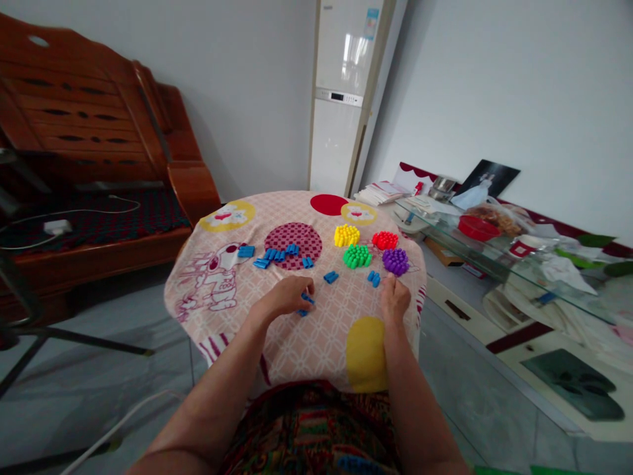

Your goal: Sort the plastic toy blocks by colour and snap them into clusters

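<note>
My left hand rests on the patterned cloth of a small round table, fingers curled around blue plastic pegs at its fingertips. My right hand lies just below a purple peg cluster, fingers closed and touching the cloth beside two blue pegs. Further back sit a yellow cluster, a green cluster and a red cluster. Loose blue pegs lie scattered to the left, one more between my hands.
A wooden sofa with a charger and cable stands at the left. A tall white air conditioner is in the corner. A cluttered glass shelf unit runs along the right. A black stand's legs cross the floor.
</note>
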A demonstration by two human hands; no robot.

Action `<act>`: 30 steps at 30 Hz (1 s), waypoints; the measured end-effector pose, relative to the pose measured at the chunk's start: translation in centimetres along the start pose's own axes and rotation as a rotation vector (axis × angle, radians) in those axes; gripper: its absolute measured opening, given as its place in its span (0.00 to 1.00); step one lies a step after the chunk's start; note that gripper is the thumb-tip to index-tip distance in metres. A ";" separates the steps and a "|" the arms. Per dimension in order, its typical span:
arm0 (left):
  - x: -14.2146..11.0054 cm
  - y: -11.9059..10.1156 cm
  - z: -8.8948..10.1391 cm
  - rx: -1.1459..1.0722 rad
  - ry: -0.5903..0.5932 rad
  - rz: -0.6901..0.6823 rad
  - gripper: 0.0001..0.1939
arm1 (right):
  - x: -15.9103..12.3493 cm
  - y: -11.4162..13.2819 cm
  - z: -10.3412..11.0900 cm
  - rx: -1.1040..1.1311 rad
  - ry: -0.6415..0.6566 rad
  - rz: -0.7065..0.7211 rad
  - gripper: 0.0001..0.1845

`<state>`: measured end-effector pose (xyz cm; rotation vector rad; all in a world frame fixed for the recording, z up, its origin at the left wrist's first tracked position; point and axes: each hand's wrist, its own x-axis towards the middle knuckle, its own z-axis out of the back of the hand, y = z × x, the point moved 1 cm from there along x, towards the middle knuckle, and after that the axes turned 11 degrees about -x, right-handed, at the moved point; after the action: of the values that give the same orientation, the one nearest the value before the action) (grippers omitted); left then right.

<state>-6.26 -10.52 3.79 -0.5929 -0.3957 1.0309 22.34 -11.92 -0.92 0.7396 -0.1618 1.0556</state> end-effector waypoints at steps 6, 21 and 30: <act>4.0 -4.0 -3.0 -0.370 0.014 -0.092 0.13 | 0.0 0.0 -0.2 -0.017 0.004 0.003 0.35; 8.6 -6.7 -9.3 -0.313 -0.204 -0.057 0.28 | 0.1 -0.2 -0.5 -0.032 0.027 0.023 0.33; 8.4 -7.0 -10.0 -0.331 -0.237 -0.118 0.26 | 0.3 0.1 -0.2 -0.058 0.073 0.001 0.31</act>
<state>8.05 -8.46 0.71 -0.7352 -0.8112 0.9307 22.39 -11.57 -0.92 0.6481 -0.1297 1.0728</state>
